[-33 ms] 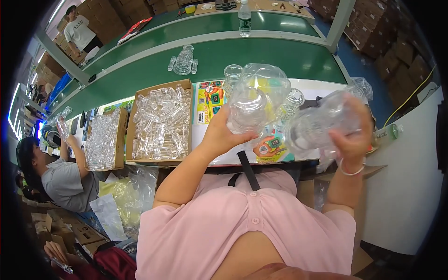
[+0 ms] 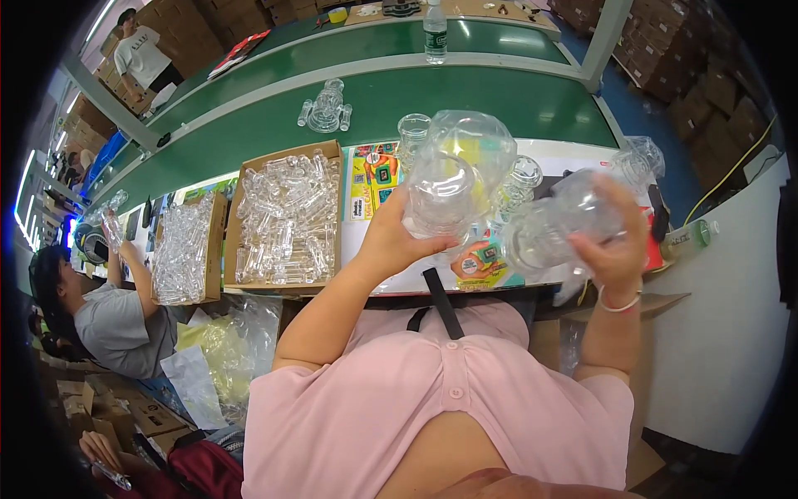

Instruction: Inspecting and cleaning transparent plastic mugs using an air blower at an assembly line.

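My left hand (image 2: 405, 235) is wrapped round a clear, round-bodied glass vessel (image 2: 442, 193), tilted with a wide end towards the far side. To its right, my right hand (image 2: 613, 241) grips a second clear glass vessel (image 2: 553, 233), lying slantwise and slightly smeared by motion. The two vessels are close together above the table's near edge; whether they touch, I cannot tell. Just behind them stand a clear glass cup-like piece (image 2: 413, 133) and a ribbed clear glass piece (image 2: 524, 173). Colourful printed sheets (image 2: 480, 268) lie beneath.
A cardboard box (image 2: 339, 200) of small clear glass parts stands left of my hands, with another box (image 2: 218, 249) beyond it. A glass assembly (image 2: 326, 108) sits on the green bench (image 2: 515, 104), near a water bottle (image 2: 435, 37). A co-worker (image 2: 125, 324) sits at far left.
My right hand has shifted slightly left with its glass vessel, which has turned a little. My left hand and its vessel have barely moved.
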Available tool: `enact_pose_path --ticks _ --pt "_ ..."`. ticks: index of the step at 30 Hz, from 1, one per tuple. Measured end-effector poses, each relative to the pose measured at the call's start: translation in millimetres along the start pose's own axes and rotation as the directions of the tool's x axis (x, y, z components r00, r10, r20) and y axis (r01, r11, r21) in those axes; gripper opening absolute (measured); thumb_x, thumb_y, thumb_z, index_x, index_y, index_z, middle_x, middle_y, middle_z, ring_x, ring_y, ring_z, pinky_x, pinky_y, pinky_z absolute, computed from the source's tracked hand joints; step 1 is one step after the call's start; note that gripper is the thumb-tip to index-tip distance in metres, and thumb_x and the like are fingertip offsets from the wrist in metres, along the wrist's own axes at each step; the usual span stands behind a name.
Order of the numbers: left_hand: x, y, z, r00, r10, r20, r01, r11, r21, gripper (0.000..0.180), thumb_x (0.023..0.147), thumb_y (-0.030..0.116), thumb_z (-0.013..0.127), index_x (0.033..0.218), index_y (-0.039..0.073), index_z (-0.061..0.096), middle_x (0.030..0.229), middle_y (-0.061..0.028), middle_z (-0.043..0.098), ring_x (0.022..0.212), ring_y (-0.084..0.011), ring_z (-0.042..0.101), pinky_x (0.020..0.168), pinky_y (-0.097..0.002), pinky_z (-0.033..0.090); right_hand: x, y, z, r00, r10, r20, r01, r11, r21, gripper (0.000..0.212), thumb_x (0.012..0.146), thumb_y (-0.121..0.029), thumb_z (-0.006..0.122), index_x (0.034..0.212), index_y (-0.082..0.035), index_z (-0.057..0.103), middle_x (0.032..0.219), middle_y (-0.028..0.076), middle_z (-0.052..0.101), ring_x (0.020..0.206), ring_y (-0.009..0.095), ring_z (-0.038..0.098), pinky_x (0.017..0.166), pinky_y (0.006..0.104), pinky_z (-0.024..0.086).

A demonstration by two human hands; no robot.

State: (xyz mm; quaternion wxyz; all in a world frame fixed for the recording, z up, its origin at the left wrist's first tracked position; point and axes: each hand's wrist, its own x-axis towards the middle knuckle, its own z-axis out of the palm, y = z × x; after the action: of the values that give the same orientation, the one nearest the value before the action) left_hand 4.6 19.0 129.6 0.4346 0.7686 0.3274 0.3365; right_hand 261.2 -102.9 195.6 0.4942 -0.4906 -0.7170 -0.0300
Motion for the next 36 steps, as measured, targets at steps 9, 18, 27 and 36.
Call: enact_pose_path --ticks 9,18,27,36 --pt "13.3 26.4 -12.4 0.942 0.32 -0.103 -0.332 0.932 -0.143 0.111 0.048 0.027 0.086 0.135 0.006 0.02 0.122 -0.0151 0.044 0.115 -0.029 0.042 0.096 -0.0375 0.033 -63.8 40.7 45.9 0.947 0.313 0.077 -0.306 0.948 -0.089 0.064 0.061 -0.016 0.078 0.116 -0.001 0.05 0.112 0.012 0.055 0.102 0.021 0.054 0.087 0.0308 0.042" --pt "39.7 64.9 -20.5 0.95 0.305 0.064 -0.303 0.952 -0.029 0.102 0.055 0.017 0.081 0.135 0.006 0.019 0.108 -0.0118 0.056 0.104 -0.0201 0.051 0.09 -0.0323 0.038 -72.7 43.2 39.9 0.935 0.354 0.031 -0.354 0.935 -0.019 0.068 0.063 -0.017 0.077 0.121 -0.001 0.046 0.117 0.012 0.052 0.103 0.022 0.053 0.089 0.0312 0.042" --pt "48.8 48.5 -50.0 0.763 0.558 0.327 -0.63 0.755 0.181 0.078 0.054 0.024 0.081 0.117 0.001 0.042 0.108 -0.012 0.05 0.098 -0.0217 0.052 0.086 -0.0307 0.04 -72.1 38.9 40.2 0.912 0.409 0.041 -0.411 0.907 0.089 0.064 0.065 -0.005 0.074 0.121 -0.001 0.045 0.12 0.012 0.05 0.106 0.019 0.051 0.09 0.0295 0.04" --pt "35.1 33.8 -49.6 0.938 0.22 0.267 -0.175 0.968 -0.182 0.075 0.055 0.013 0.081 0.117 -0.001 0.042 0.112 -0.0137 0.052 0.108 -0.0219 0.049 0.09 -0.0348 0.04 -68.2 38.9 32.8 0.907 0.409 -0.105 -0.354 0.873 0.337 0.017 0.074 0.003 0.063 0.09 -0.002 0.063 0.107 0.011 0.058 0.079 0.008 0.053 0.06 0.0168 0.04"
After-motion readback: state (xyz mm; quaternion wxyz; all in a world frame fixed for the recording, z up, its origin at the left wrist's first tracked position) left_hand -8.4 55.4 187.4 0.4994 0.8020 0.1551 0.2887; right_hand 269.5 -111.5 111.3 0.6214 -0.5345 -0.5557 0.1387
